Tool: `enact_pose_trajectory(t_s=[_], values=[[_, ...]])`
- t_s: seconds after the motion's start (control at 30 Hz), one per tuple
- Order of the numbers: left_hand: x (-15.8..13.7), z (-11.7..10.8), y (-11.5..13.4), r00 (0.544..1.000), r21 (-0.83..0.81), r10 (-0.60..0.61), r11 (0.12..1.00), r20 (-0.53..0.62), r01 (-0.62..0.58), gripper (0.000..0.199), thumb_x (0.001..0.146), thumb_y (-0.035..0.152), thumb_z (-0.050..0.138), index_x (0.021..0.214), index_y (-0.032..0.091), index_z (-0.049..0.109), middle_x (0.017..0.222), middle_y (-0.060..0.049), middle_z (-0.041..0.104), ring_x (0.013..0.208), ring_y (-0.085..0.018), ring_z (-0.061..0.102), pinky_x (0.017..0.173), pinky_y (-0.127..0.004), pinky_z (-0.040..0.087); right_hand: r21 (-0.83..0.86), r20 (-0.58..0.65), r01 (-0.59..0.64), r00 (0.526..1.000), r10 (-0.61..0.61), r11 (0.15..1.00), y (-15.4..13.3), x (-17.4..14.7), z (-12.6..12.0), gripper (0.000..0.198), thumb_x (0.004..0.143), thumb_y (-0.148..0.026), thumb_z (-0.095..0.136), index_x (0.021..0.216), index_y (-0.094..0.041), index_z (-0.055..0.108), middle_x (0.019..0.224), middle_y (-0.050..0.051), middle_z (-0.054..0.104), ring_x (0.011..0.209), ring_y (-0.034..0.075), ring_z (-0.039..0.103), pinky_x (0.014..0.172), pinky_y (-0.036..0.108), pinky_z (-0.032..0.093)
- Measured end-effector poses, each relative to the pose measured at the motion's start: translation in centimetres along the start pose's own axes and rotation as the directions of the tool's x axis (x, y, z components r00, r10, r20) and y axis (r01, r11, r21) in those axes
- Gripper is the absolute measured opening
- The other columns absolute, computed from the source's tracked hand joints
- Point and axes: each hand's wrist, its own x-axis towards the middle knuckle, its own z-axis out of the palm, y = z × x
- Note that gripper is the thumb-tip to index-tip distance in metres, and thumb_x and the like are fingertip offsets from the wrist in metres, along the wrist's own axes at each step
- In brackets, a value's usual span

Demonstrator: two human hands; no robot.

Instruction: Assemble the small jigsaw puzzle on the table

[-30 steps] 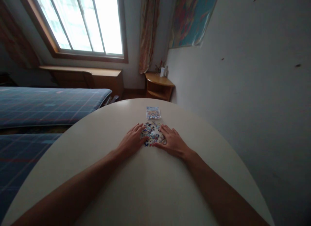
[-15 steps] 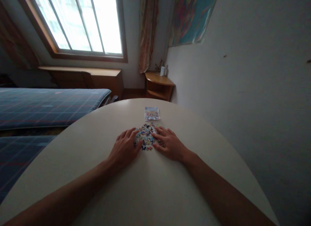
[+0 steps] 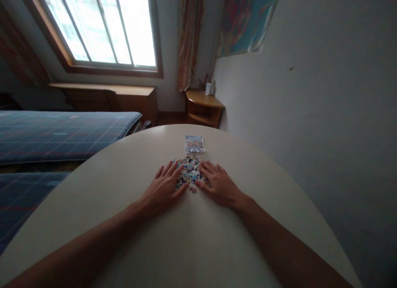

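Note:
A heap of small multicoloured jigsaw puzzle pieces point(image 3: 190, 172) lies on the white round table point(image 3: 198, 246) between my two hands. My left hand point(image 3: 167, 184) rests flat against the left side of the heap with its fingers spread, covering some pieces. On the opposite side my right hand point(image 3: 218, 182) lies palm down, fingers apart, its tips touching the right edge of the pieces. A few reddish pieces sit near the thumbs. Just beyond the heap is a small printed picture sheet or packet point(image 3: 194, 144) with a blue design.
Left of the table stands a bed with a blue plaid mattress point(image 3: 62, 135). A wooden corner shelf point(image 3: 204, 100) with small items is behind the table, and a desk point(image 3: 124, 90) stands under the window. A white wall point(image 3: 310, 127) runs along the right.
My left hand has slid to the right, pressing the left side of the heap inward. My right hand has shifted only slightly, and the heap is narrower.

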Motion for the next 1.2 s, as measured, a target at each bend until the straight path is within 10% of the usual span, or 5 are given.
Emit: enact_pose_trajectory(t_s=[0.3, 0.67, 0.9, 1.2], values=[[-0.5, -1.5, 0.7, 0.974, -0.096, -0.099, 0.992, -0.205, 0.081, 0.043, 0.091, 0.026, 0.043, 0.133, 0.018, 0.048, 0.139, -0.012, 0.054, 0.127, -0.028, 0.049, 0.109, -0.05, 0.039, 0.114, -0.178, 0.265, 0.954, -0.243, 0.958, 0.0, -0.2, -0.5, 0.038, 0.086, -0.038, 0.066, 0.122, -0.025, 0.067, 0.139, 0.006, 0.058, 0.135, 0.024, 0.045, 0.114, 0.044, 0.032], [-2.7, 1.7, 2.0, 0.995, 0.096, -0.104, 0.99, -0.012, 0.105, 0.073, 0.093, 0.059, 0.039, 0.151, 0.015, 0.029, 0.161, -0.02, 0.02, 0.148, -0.039, 0.013, 0.117, -0.058, 0.02, 0.06, -0.166, 0.101, 0.982, -0.09, 0.993, -0.2, -0.2, -0.3, 0.05, 0.089, -0.048, 0.06, 0.132, -0.024, 0.06, 0.142, 0.009, 0.055, 0.135, 0.027, 0.045, 0.115, 0.047, 0.03], [-0.2, 1.0, 0.9, 0.995, 0.08, -0.098, 0.992, -0.012, 0.098, 0.081, 0.091, 0.069, 0.037, 0.152, 0.017, 0.028, 0.16, -0.018, 0.023, 0.148, -0.039, 0.016, 0.117, -0.055, 0.022, -0.01, -0.056, 0.05, 0.997, -0.05, 0.999, -0.3, -0.2, -0.1, 0.079, 0.085, -0.067, 0.053, 0.15, -0.025, 0.039, 0.159, 0.011, 0.031, 0.148, 0.034, 0.021, 0.119, 0.053, 0.021], [-0.1, 0.3, 1.0, 0.998, 0.056, -0.032, 0.998, -0.055, 0.035, 0.067, 0.091, 0.051, 0.049, 0.148, 0.017, 0.037, 0.156, -0.013, 0.037, 0.146, -0.031, 0.028, 0.12, -0.052, 0.02, 0.043, -0.133, 0.012, 0.991, -0.006, 0.999, 0.0, 0.2, 0.1, 0.065, 0.09, -0.057, 0.053, 0.143, -0.02, 0.05, 0.152, 0.013, 0.043, 0.142, 0.031, 0.035, 0.117, 0.049, 0.028]])
